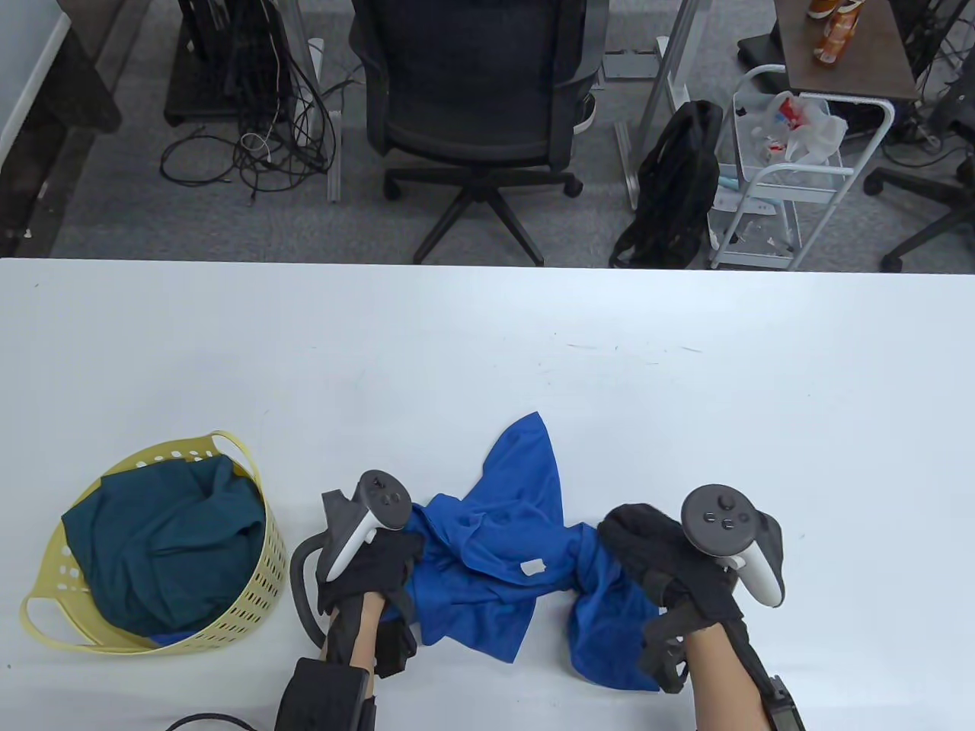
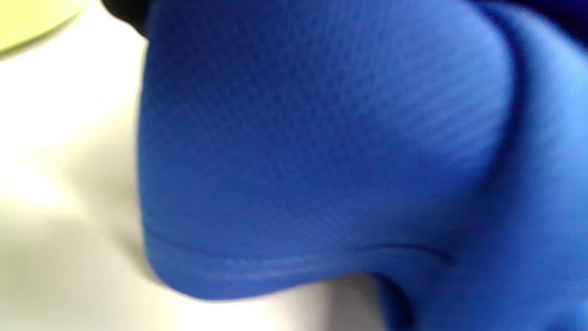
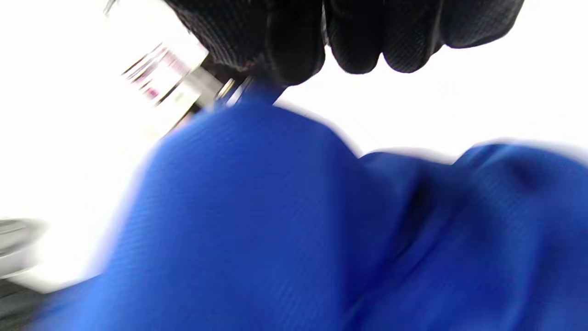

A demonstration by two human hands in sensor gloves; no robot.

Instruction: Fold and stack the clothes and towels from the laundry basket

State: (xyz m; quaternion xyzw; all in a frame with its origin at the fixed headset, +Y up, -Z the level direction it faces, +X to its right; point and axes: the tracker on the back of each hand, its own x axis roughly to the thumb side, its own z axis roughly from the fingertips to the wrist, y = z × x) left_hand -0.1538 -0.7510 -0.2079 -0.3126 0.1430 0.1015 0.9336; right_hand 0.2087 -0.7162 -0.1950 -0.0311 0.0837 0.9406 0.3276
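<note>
A bright blue shirt (image 1: pixel 509 556) lies crumpled on the white table (image 1: pixel 487 350) near its front edge, with a small white tag showing. My left hand (image 1: pixel 378 567) grips the shirt's left end. My right hand (image 1: pixel 647 544) grips its right end, and cloth hangs down below that hand. In the right wrist view my gloved fingers (image 3: pixel 294 46) are curled closed above the blue cloth (image 3: pixel 285 220). The left wrist view is filled by blue cloth (image 2: pixel 321 151) with a hemmed edge; my fingers do not show there. A yellow laundry basket (image 1: pixel 244 601) at the front left holds a dark teal garment (image 1: pixel 167 541).
Beyond the table's far edge stand a black office chair (image 1: pixel 472 91), a black backpack (image 1: pixel 674 183) and a white wire cart (image 1: pixel 792 175). Cables lie on the floor at the back left.
</note>
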